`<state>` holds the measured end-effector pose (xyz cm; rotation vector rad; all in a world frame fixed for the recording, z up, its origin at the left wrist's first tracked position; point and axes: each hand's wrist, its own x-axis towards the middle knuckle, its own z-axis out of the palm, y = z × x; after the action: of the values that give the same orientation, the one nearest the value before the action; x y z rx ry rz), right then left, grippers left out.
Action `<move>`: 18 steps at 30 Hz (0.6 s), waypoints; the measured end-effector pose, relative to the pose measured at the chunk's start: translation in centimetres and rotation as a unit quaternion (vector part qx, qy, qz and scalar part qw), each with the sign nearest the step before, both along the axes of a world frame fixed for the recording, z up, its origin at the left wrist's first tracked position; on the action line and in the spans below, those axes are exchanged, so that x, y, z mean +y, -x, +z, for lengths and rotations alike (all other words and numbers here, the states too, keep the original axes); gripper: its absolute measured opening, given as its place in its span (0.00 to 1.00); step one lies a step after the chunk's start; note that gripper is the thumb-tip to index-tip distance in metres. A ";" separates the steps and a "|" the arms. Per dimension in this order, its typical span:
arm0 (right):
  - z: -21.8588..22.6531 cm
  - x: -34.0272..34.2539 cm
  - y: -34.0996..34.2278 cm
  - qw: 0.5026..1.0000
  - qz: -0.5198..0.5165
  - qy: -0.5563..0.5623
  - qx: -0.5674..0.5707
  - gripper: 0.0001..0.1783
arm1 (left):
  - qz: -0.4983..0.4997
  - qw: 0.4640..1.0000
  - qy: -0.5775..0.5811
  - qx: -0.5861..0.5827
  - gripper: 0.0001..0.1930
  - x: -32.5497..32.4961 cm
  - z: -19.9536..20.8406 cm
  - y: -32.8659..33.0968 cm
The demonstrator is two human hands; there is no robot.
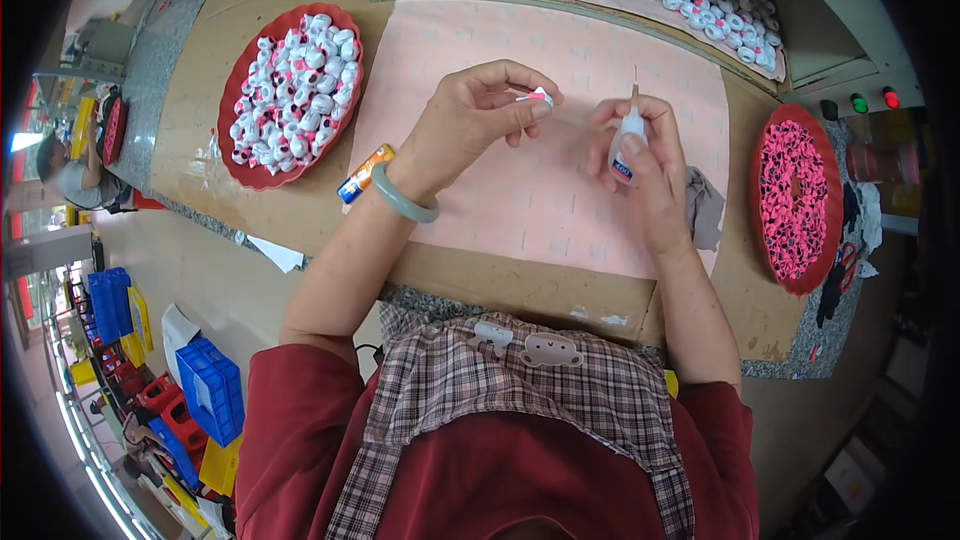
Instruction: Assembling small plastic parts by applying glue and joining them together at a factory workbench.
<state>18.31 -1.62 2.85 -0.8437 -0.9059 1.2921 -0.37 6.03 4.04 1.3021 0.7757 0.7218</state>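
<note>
Over the pink sheet [480, 190], my left hand [475, 115] pinches a small white and pink piece [538, 97] between thumb and fingertips. My right hand [650, 165] grips a small white glue bottle [626, 150] with a blue label. Its thin nozzle points up and away from me, apart from the piece. A red scalloped tray [238, 100] at the left is heaped with white rounded pieces [300, 90] bearing pink and black parts. At the right, another red tray [768, 240] holds many small pink and black parts [797, 200].
A yellow and blue packet [367, 173] lies beside my left wrist. Grey cloth [705, 208] sits by my right wrist. Along the back, a shelf [600, 2] carries rows of white and grey pieces. Red-handled scissors [848, 262] rest at the far right. Another person [75, 175] sits at far left.
</note>
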 end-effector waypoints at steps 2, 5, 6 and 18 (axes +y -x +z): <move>0.1 0.1 0.0 1.000 -0.018 -0.009 -0.011 0.12 | 0.011 0.999 0.024 -0.030 0.06 -1.2 -0.2 0.4; 0.1 0.0 -0.9 0.994 -0.022 -0.024 -0.104 0.13 | 0.030 0.993 0.064 -0.090 0.08 -2.6 -0.4 0.9; 0.2 -0.2 -1.0 0.994 -0.020 -0.022 -0.106 0.13 | 0.030 0.992 0.071 -0.098 0.08 -3.0 -0.3 1.0; 1.1 -1.8 -1.2 0.992 -0.118 0.011 -0.043 0.23 | 0.011 0.976 0.138 -0.166 0.13 -5.5 0.3 1.3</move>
<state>19.54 -3.46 4.00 -0.9992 -0.8337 1.0684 -1.71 0.48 4.29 0.8936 0.5946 0.7937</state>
